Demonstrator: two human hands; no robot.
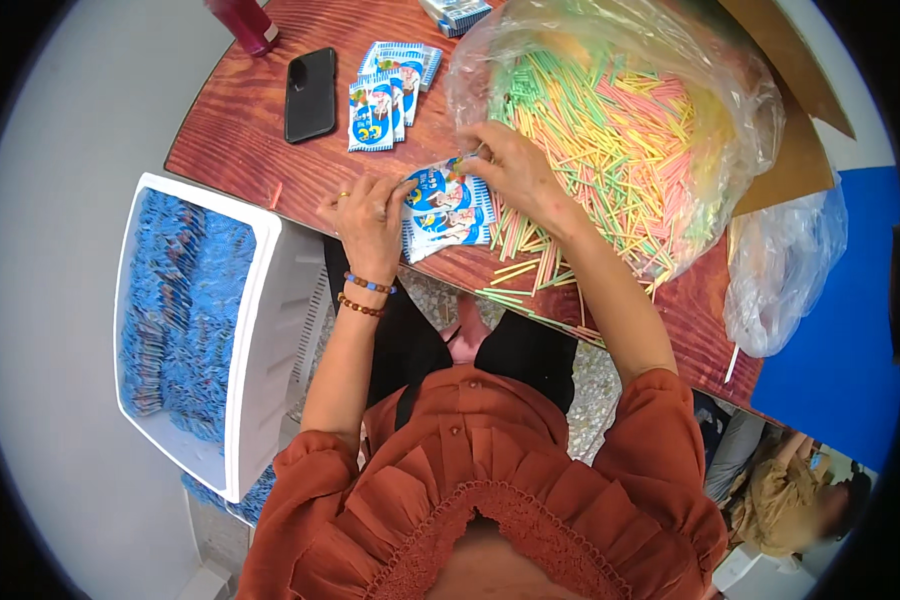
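A small blue and white packet (436, 192) is pinched between my two hands at the table's near edge. My left hand (372, 215) is closed, its thumb and forefinger at the packet's left side. My right hand (515, 175) has its fingers bent together at the packet's upper right corner. More packets of the same kind (448, 228) lie overlapped just below it. Another small stack of packets (374, 115) rests farther off. Right of my hands, a large clear plastic bag (745, 100) spreads open, full of thin pink, yellow and green sticks (610, 150).
A black phone (310, 95) and a dark red bottle (242, 25) are at the far left of the wooden table (235, 130). Left of me stands a white bin (255, 300) filled with blue packets. Loose sticks (515, 270) lie along the near edge. Another person (785, 500) sits at lower right.
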